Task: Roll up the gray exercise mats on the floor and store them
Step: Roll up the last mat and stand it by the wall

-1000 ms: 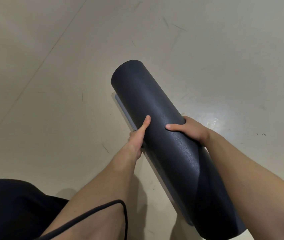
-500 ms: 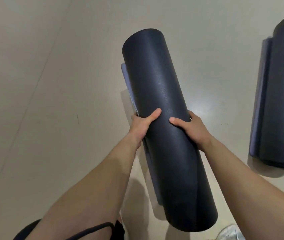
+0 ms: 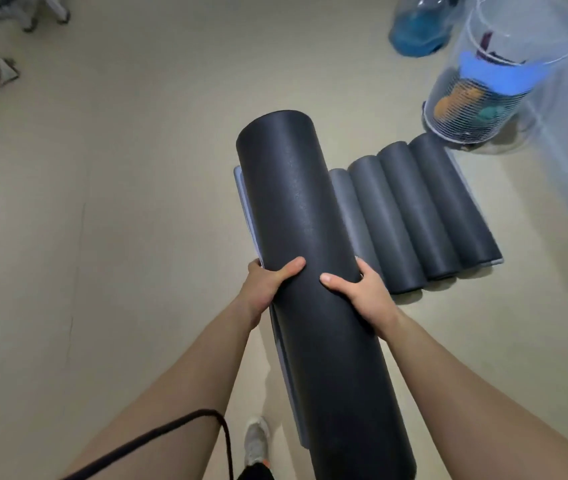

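A dark gray rolled mat (image 3: 296, 209) is held in the air in front of me, its far end pointing away. My left hand (image 3: 268, 285) grips its left side, thumb across the top. My right hand (image 3: 362, 292) grips the right side at the same height. The roll's loose outer edge shows as a lighter strip along the left. On the floor to the right, several rolled gray mats (image 3: 424, 209) lie side by side, touching one another.
A clear cylindrical bin (image 3: 483, 95) with a mesh bag of colored things stands behind the stored mats, a blue water jug (image 3: 417, 32) beyond it. Furniture legs (image 3: 29, 19) stand far left. My shoe (image 3: 256, 441) is on the beige floor below.
I have lifted the roll off the floor and turned toward the right; the row of stored rolled mats, the bin and the jug have come into view.
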`<state>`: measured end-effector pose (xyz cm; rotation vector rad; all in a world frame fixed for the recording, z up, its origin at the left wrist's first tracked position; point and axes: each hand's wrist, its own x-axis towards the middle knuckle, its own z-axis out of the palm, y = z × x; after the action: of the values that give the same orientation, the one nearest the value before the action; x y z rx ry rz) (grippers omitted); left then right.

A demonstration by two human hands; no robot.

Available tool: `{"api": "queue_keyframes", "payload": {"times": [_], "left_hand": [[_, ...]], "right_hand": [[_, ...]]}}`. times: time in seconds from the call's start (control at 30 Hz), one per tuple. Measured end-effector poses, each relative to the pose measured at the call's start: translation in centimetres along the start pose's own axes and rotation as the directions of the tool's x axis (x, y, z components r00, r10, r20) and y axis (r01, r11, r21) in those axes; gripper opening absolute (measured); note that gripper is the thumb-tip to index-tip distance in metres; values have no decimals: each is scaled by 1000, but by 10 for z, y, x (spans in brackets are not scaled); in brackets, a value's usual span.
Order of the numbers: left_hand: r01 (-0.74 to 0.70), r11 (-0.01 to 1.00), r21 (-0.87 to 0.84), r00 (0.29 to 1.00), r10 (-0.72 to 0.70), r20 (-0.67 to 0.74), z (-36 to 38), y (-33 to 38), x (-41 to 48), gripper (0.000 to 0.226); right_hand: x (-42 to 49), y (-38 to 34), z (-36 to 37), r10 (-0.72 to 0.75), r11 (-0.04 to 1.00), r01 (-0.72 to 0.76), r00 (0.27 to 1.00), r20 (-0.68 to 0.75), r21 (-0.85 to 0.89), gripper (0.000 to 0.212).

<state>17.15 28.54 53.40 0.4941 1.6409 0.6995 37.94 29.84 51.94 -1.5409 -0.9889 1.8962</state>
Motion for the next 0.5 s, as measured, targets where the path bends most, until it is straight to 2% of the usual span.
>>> {"api": "queue_keyframes", "payload": {"times": [0.13, 0.23, 0.4, 0.43, 0.5], "left_hand": [[-69, 995, 74, 985, 56, 161, 63, 62, -57, 72], [-137, 983, 122, 943, 92, 319, 112, 93, -97, 66], [-253, 942, 222, 829, 93, 551, 206, 115, -167, 90], [-270, 930, 251, 807, 76, 586, 228, 116, -182, 88], [-309, 905, 293, 751, 44, 658, 277, 111, -217, 68]], "right_hand": [[-76, -57, -57, -55, 998, 57, 986, -158, 13, 64], [-135, -80, -96, -93, 994, 104, 952, -293, 24, 70], [-244, -79, -158, -90, 974, 189, 833, -546, 126, 69], [-266, -74, -171, -79, 967, 205, 804, -590, 149, 69], [-310, -57, -199, -48, 951, 242, 733, -678, 194, 75]]}}
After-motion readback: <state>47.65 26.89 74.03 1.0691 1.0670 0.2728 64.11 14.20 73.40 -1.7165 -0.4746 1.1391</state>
